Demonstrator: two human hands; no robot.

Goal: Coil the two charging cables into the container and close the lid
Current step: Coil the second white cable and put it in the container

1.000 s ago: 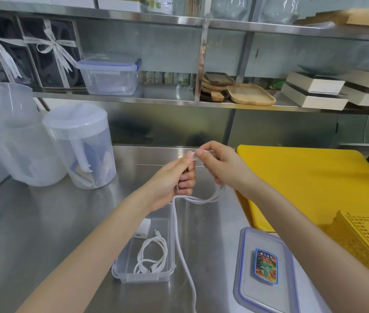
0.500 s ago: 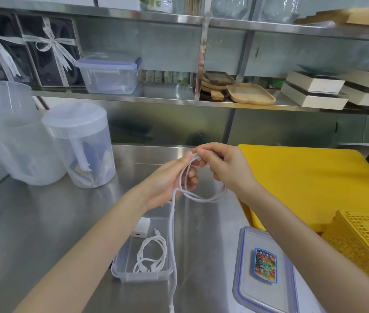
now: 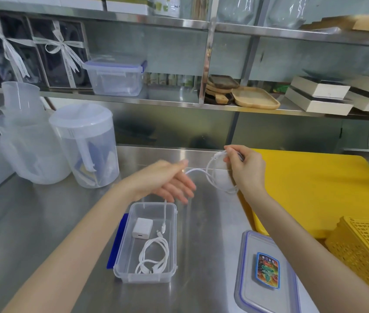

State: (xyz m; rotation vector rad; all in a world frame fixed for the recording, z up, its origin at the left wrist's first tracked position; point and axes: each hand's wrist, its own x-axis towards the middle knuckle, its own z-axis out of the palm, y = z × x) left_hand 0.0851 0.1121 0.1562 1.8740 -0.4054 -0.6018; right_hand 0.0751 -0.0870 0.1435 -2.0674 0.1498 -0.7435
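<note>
Above the container, right hand pinches the cable; left hand spread.

A clear plastic container stands open on the steel counter. Inside it lies one white charging cable, loosely coiled at the near end, beside a white charger block. The second white cable is partly looped in the right hand, runs across to the left hand, and its free plug end hangs down into the container. The clear lid, blue-rimmed with a colourful label, lies flat on the counter to the right of the container.
</note>
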